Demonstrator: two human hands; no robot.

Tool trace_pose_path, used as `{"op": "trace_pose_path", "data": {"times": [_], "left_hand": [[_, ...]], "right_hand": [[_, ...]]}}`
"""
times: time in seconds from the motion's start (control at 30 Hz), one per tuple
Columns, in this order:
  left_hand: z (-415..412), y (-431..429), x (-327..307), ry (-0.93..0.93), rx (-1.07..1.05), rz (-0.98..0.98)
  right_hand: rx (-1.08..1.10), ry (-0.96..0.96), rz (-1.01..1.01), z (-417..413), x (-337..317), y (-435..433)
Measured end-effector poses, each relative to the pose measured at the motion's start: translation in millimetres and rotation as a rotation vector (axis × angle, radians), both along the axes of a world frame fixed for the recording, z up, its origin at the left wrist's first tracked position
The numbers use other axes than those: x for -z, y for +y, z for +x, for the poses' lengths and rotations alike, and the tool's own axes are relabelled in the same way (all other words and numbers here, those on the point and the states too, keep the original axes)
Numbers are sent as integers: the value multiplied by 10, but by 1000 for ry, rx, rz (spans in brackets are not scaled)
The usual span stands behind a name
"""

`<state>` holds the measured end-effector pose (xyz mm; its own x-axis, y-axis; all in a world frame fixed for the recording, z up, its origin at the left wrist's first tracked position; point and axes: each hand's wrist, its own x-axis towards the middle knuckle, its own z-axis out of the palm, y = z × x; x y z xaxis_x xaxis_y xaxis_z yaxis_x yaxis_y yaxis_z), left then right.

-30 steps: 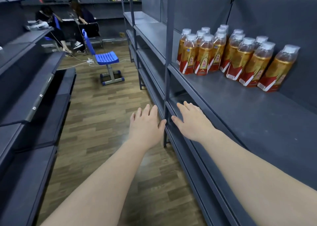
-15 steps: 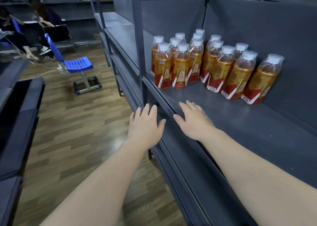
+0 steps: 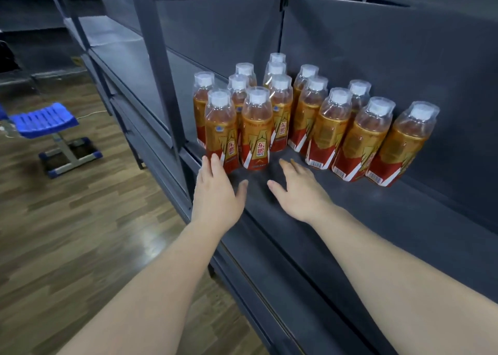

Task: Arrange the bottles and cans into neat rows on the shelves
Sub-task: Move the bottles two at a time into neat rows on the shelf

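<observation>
Bottles (image 3: pixel 280 112): standing upright in a loose cluster on the dark grey shelf (image 3: pixel 404 220), at its left end, just right of the upright post (image 3: pixel 159 66); carrying gold-and-red labels and white caps under clear wrap, amber drink showing at the necks.
Left group: crowding in short uneven files, labels facing different ways.
Right group: running in a slanted line toward the right, packed close, with one more bottle tucked behind; rightmost bottle (image 3: pixel 404 144) standing near the back panel (image 3: pixel 390 58).
Left hand (image 3: pixel 217 193): hovering palm-down at the shelf's front edge, fingers straight and together, thumb spread to the right, gripping nothing; fingertips lying at the foot of the front-left bottle (image 3: pixel 219 128), contact impossible to judge.
Right hand (image 3: pixel 299 193): hovering palm-down over bare shelf, fingers straight and slightly fanned, thumb spread toward the left hand, gripping nothing; fingertips pointing at the gap between the front-centre bottle (image 3: pixel 256 131) and the right group, lying short of both.
Hands together: lying side by side, thumbs facing each other, apart.
Forearms: stretching bare from the lower edge of view.
Surroundings: blue chair (image 3: pixel 44 119) standing on the wood-pattern floor (image 3: pixel 80 220), well left of the shelving; more grey shelves lining the aisle beyond.
</observation>
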<state>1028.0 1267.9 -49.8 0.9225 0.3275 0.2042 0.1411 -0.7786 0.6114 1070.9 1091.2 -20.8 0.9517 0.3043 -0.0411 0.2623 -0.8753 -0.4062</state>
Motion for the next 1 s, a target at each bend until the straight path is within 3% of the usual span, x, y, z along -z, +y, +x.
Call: {"op": "trace_pose_path", "data": {"times": [0.33,0.5,1.0], "left_hand": [[637,255,-122,-186,-37,-507],[743,310,-129,-183,-22,-472],[783,418,-164,-125,13,-401]], "right_hand": [[181,-45,460,553,12,517],[221,-37,597,720,35,630],[290,-59,697,789,71,792]]}}
